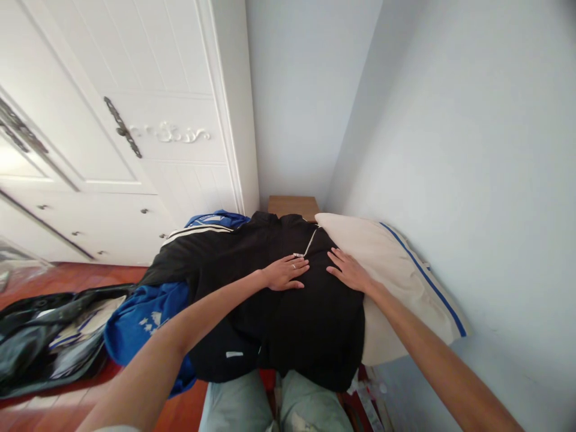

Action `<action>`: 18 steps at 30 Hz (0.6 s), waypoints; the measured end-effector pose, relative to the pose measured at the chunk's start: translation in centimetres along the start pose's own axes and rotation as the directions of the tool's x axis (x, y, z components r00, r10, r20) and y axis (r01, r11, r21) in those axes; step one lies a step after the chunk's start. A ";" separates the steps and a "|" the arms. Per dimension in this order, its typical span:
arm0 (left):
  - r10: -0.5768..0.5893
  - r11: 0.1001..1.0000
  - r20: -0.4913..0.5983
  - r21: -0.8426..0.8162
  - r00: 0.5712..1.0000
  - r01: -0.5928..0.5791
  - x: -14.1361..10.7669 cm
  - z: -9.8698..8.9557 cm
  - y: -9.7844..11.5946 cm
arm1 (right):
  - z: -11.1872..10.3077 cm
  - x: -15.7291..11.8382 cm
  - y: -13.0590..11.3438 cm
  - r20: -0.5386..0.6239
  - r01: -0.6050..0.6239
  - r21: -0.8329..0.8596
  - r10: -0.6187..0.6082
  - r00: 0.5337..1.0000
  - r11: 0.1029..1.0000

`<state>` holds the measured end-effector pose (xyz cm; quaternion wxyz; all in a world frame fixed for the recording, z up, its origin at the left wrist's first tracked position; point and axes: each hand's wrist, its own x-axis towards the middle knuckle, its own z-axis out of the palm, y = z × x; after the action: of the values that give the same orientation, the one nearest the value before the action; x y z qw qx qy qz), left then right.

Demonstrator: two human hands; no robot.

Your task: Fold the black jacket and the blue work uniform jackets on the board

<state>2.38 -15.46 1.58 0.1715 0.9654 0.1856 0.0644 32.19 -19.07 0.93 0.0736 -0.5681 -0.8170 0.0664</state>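
Left hand point(287, 273) and right hand point(350, 270) lie flat, fingers slightly spread, gripping nothing, on a black fabric jacket point(292, 324) with white sleeve stripes, spread out before the wearer's pale-green trousers point(238, 399). Probably soft, limp, fairly light; shoulders or hem should offer good hold. Blue printed cloth garment point(130, 327) left, cream blue-edged cushion point(396, 288) right; white panelled wardrobe point(180, 66) beyond.

Nothing reads cleanly here! Centre of the frame, there's a short line of white lettering point(299, 255) on the black garment point(315, 318), too small to spell out. Lower, left of centre, a pale patch point(234, 354) near its hem, illegible. And over at lower left, white stars point(146, 324) beside a white emblem point(156, 317) on the blue garment point(135, 339).
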 end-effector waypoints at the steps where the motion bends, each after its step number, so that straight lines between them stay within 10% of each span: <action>1: -0.019 1.000 0.009 -0.002 1.000 0.019 0.1 -0.2 0.1 | 0.1 0.0 0.1 0.003 -0.001 -0.001 0.001 1.000 1.000; 6: -0.196 0.981 -0.156 -0.027 0.968 0.194 -3.3 -3.0 0.8 | 0.3 0.4 0.8 0.029 -0.016 -0.017 0.017 0.999 1.000; 9: -0.363 0.923 -0.429 -0.045 0.827 0.382 -9.2 -5.7 0.1 | -0.7 1.6 0.7 0.057 0.008 -0.068 -0.004 0.998 0.998; 13: -0.646 0.694 -0.651 -0.284 0.398 0.662 -20.3 -9.4 -2.5 | -2.9 5.7 -3.0 0.028 0.179 -0.102 -0.177 0.984 0.978; 15: -0.796 0.455 -0.598 -0.492 0.092 0.742 -26.2 -11.0 -3.9 | -3.7 8.6 -7.1 -0.003 0.298 -0.038 -0.298 0.955 0.954; 18: -0.864 0.190 -0.469 -0.641 -0.184 0.743 -34.0 -12.2 -5.4 | -4.0 13.6 -15.5 -0.049 0.471 0.112 -0.468 0.882 0.875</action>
<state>-33.12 -19.98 8.96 0.1350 0.4558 0.7992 0.3679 14.04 -11.59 8.49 0.1297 -0.3483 -0.9240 0.0899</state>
